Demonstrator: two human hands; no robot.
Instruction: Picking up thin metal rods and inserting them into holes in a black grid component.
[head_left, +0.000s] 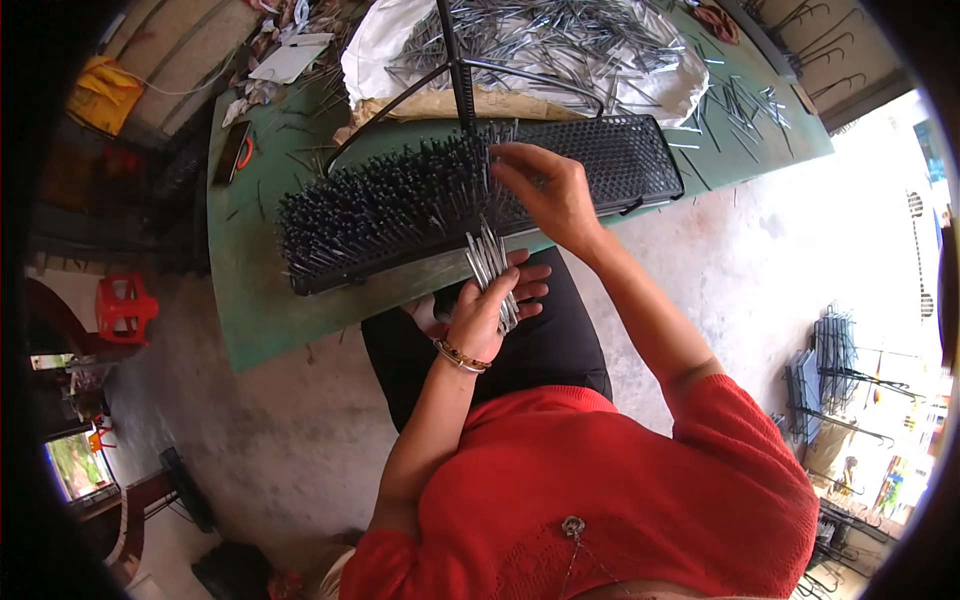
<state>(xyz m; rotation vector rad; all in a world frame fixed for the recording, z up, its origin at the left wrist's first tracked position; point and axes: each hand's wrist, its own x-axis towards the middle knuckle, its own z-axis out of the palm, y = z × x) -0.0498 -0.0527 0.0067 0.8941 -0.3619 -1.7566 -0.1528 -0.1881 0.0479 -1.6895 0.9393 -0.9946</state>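
My left hand is closed around a bundle of thin silvery metal rods, just off the near edge of the green table. The rods stick up past my thumb, while my other fingers curl behind them. Above it, my right hand has its thumb and forefinger brought together at the last upright rods in a long black perforated rack. Whatever sits in that pinch is too small to make out. Dark rods stand densely in the rack's left part; its right part shows bare holes.
Behind the rack, a white sack lies spread under a heap of loose rods. A black metal stand rises before it. More rods are scattered on the green table. A red stool stands at left.
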